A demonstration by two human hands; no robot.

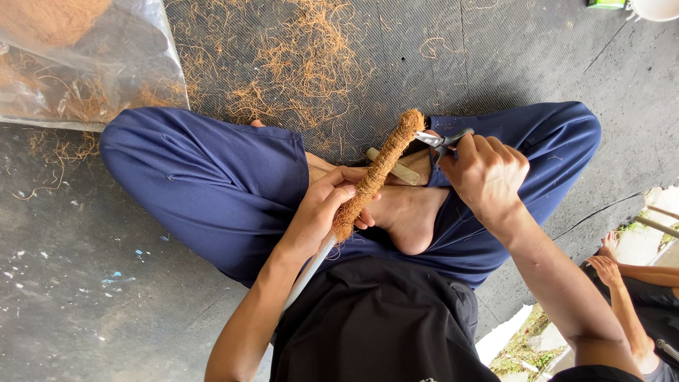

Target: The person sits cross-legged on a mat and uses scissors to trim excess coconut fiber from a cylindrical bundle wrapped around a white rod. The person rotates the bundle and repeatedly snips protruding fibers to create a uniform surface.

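I sit cross-legged in blue trousers on a dark floor mat. My left hand (327, 205) grips a white pipe wrapped in brown coconut fibre (378, 170), held slanting up to the right over my bare foot. My right hand (484, 173) holds small grey scissors (442, 139), whose blades touch the fibre-wrapped tip of the pipe. A pale wooden stick (403, 170) lies under the pipe, across my ankle.
Loose coconut fibre (297, 64) is scattered on the ribbed mat ahead of my knees. A clear plastic bag with fibre (78, 64) lies at the top left. Another person's arm and hand (622, 272) show at the right edge. A white container (654, 8) stands at the top right.
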